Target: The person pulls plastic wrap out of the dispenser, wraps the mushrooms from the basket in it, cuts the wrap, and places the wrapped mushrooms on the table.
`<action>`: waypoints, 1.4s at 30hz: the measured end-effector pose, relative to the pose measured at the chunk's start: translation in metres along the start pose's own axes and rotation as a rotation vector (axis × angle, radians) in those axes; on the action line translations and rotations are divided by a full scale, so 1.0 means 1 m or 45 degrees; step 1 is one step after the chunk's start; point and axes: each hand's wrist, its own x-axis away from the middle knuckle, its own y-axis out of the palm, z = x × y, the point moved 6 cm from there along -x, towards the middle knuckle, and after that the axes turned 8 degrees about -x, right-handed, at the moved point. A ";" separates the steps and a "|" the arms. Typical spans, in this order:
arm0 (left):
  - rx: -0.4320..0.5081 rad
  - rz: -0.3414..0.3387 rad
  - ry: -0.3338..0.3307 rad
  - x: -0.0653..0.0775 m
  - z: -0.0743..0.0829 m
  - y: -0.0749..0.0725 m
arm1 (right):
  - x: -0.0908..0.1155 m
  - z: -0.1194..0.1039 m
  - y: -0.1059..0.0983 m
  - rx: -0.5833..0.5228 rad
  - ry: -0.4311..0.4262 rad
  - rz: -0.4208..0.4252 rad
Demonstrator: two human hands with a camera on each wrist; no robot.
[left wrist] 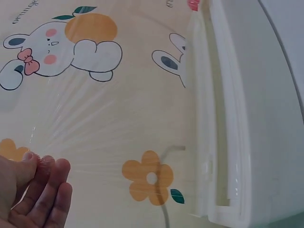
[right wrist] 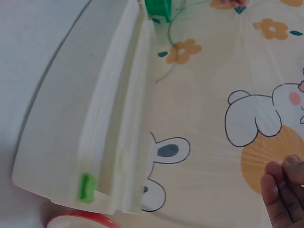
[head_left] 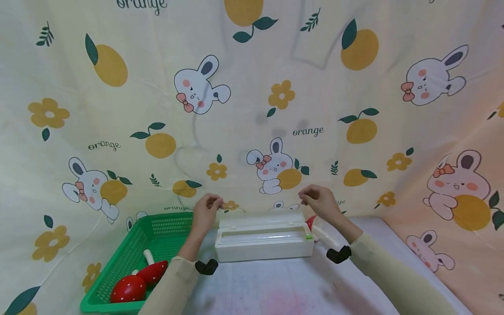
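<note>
Clear cling film (left wrist: 90, 111) is stretched above a white wrap dispenser (head_left: 264, 252), its creases fanning out from my left fingers in the left wrist view. My left hand (head_left: 205, 212) pinches one corner of the film between thumb and fingertips. On the other side my right hand (head_left: 322, 204) pinches the opposite corner, at about the same height. The dispenser's lid (head_left: 261, 220) stands raised at the back, and a roll shows inside the long slot. A small green slider (right wrist: 87, 188) sits at the slot's right end.
A green basket (head_left: 92, 297) at the left holds red, white-dotted toy mushrooms (head_left: 128, 288). Right of the dispenser, a red and white object (head_left: 311, 222) lies partly hidden behind my right forearm. A cloth (head_left: 244, 118) printed with rabbits and oranges hangs behind the white table (head_left: 271, 288).
</note>
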 end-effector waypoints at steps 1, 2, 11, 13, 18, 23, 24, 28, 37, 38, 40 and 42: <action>0.004 0.005 -0.003 0.000 0.001 -0.001 | -0.001 -0.002 -0.001 -0.002 -0.007 0.003; 0.006 0.009 -0.003 -0.001 0.002 -0.002 | -0.002 -0.004 -0.002 -0.007 -0.014 0.005; 0.042 0.057 -0.030 -0.007 0.013 -0.008 | -0.011 -0.019 -0.008 -0.025 -0.067 0.037; 0.032 0.066 -0.036 -0.009 0.016 -0.009 | -0.012 -0.023 -0.010 -0.028 -0.074 0.052; 0.034 0.085 -0.014 -0.011 0.022 -0.012 | -0.015 -0.032 -0.014 -0.024 -0.087 0.076; 0.115 0.118 0.066 -0.011 0.030 -0.016 | -0.017 -0.038 -0.018 -0.033 -0.103 0.090; 0.129 0.126 0.078 -0.011 0.031 -0.017 | -0.017 -0.039 -0.020 -0.030 -0.110 0.092; 0.156 0.151 0.097 -0.013 0.035 -0.019 | -0.020 -0.043 -0.024 -0.031 -0.131 0.105; 0.201 0.175 0.123 -0.013 0.045 -0.024 | -0.020 -0.056 -0.027 -0.081 -0.181 0.134; 0.206 0.179 0.130 -0.012 0.046 -0.025 | -0.019 -0.057 -0.027 -0.081 -0.181 0.137; 0.210 0.187 0.142 -0.009 0.047 -0.028 | -0.015 -0.058 -0.027 -0.067 -0.188 0.147; 0.211 0.195 0.152 -0.004 0.047 -0.030 | -0.010 -0.060 -0.027 -0.031 -0.212 0.157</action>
